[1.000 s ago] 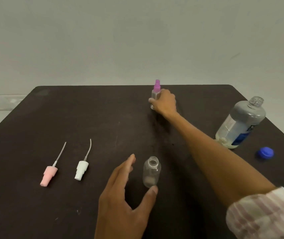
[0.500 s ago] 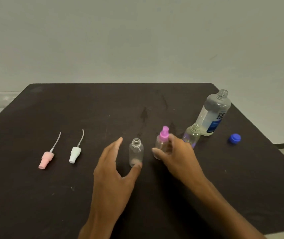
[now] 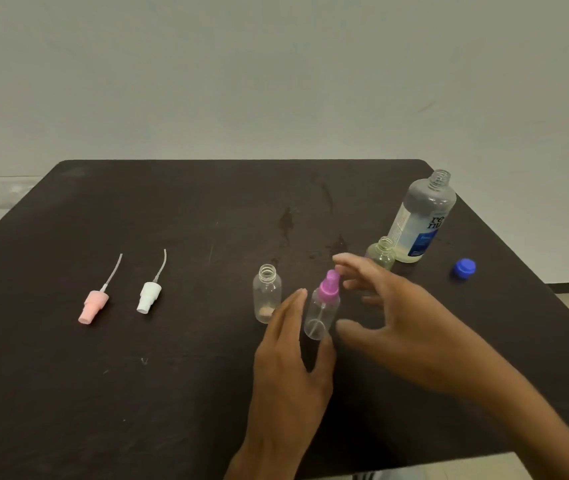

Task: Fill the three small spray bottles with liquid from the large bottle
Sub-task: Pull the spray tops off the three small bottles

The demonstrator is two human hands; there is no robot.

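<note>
The purple-capped spray bottle (image 3: pixel 323 308) stands nearly upright on the worktop (image 3: pixel 172 393), nozzle up. The left hand (image 3: pixel 291 355) brackets its base with relaxed fingers; the right hand (image 3: pixel 390 317) hovers beside it, fingers spread.

clear: table (image 3: pixel 179 393) front-left | blocked: large bottle (image 3: pixel 421 220), blue cap (image 3: pixel 464 267) right

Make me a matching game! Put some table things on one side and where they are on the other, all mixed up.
Things:
1. pink sprayer
2. blue cap
3. purple-topped bottle
4. big bottle

Places:
A. between the two hands
B. far left, lying flat
C. back right, standing open
D. far right, lying alone

Pairs: 1-B, 2-D, 3-A, 4-C
</note>
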